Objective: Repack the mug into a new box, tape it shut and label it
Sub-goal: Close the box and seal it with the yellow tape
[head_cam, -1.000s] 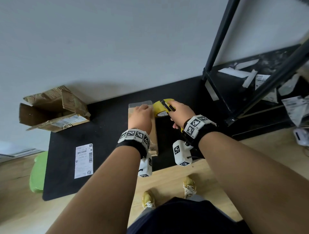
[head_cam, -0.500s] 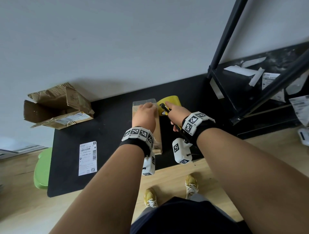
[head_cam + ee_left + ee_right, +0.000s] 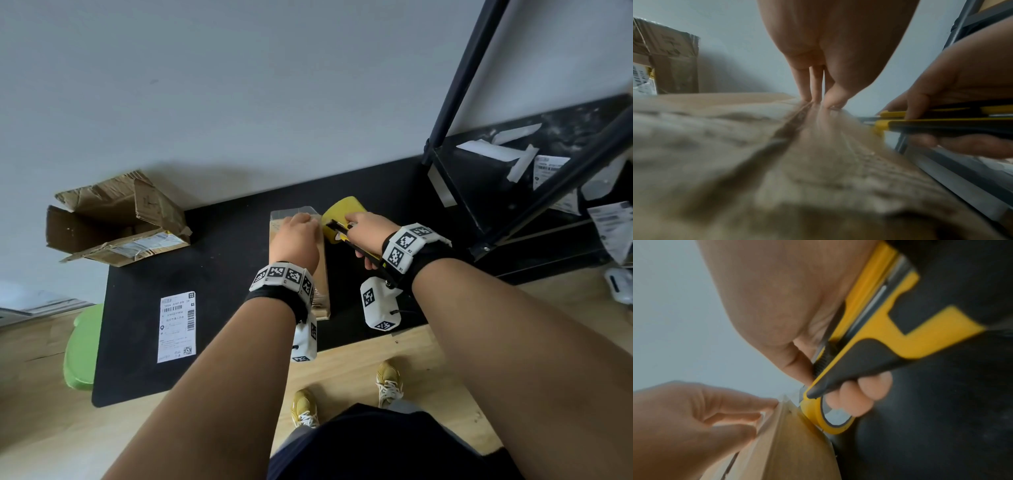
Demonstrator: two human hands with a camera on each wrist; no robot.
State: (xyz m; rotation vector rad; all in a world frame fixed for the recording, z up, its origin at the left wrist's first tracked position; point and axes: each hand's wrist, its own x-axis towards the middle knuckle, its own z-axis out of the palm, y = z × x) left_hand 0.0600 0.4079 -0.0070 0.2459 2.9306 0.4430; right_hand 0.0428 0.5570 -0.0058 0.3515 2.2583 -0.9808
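Fingers of my left hand (image 3: pixel 297 236) press flat on the slim brown cardboard box (image 3: pixel 322 274), pinning tape while my right hand (image 3: pixel 368 228) grips the yellow-and-black utility knife (image 3: pixel 869 340) to cut it.

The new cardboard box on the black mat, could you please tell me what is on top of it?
The left hand presses the taped top of the new box, fingertips on the tape. Its contents are hidden.
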